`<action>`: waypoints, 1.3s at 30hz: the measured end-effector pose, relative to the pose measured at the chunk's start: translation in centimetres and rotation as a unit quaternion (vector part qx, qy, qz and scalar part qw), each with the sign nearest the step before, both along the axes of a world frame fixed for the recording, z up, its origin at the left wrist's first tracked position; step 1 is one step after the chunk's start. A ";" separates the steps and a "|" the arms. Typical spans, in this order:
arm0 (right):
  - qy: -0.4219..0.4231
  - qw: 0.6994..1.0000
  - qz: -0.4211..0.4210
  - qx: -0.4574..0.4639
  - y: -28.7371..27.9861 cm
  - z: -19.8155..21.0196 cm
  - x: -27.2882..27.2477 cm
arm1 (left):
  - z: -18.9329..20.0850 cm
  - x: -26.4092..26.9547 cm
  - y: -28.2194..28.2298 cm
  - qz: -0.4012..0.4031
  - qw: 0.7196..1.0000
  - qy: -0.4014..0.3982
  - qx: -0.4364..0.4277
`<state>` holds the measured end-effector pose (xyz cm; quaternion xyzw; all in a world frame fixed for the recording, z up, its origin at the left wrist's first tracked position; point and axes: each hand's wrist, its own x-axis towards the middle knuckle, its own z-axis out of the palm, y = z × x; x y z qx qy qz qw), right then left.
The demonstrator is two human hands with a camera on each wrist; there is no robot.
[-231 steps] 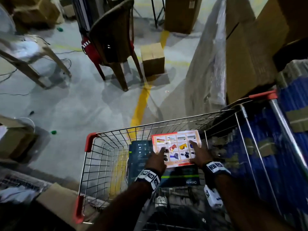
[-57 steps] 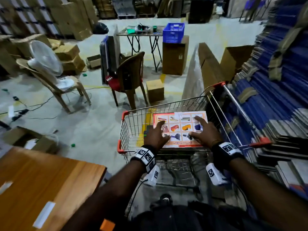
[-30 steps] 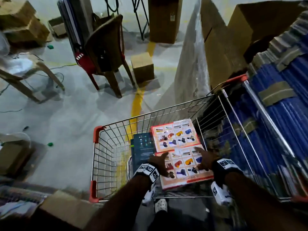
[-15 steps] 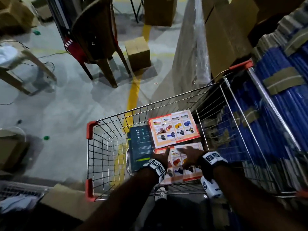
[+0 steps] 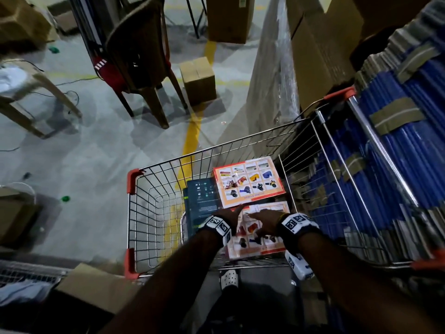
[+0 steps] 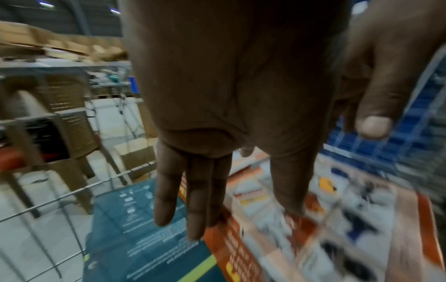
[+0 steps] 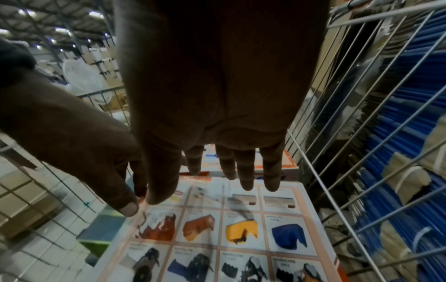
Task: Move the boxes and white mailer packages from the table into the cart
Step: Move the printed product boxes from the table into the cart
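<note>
Head view: from above, facing down into the cart (image 5: pixel 134 213). Wrist views: close, along outstretched fingers; shared: cart's printed boxes.

The cart (image 5: pixel 243 143) was shiny metal wire with red plastic corners. Under the fingers (image 7: pixel 246 171) lay a smooth, glossy printed box (image 5: pixel 265 247). Left of the fingers was a dark, matt box (image 5: pixel 199 201). The floor (image 5: pixel 96 153) looked like rough grey concrete.
</note>
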<state>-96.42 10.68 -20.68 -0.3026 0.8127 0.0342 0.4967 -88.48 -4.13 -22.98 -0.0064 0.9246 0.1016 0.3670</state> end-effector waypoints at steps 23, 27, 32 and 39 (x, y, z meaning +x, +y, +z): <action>0.159 0.974 0.022 -0.161 4.9 14.5 16.3 | 15.1 18.1 3.7 0.187 0.957 0.214 0.066; 0.163 0.969 0.058 -0.179 4.3 15.4 20.9 | 16.4 24.5 4.5 0.238 0.940 0.240 0.051; 0.146 0.962 0.091 -0.212 2.2 15.9 25.9 | 17.3 31.4 4.1 0.305 0.918 0.251 0.030; 0.168 0.938 0.112 -0.283 -2.6 16.9 32.8 | 17.4 39.8 1.6 0.397 0.877 0.271 -0.008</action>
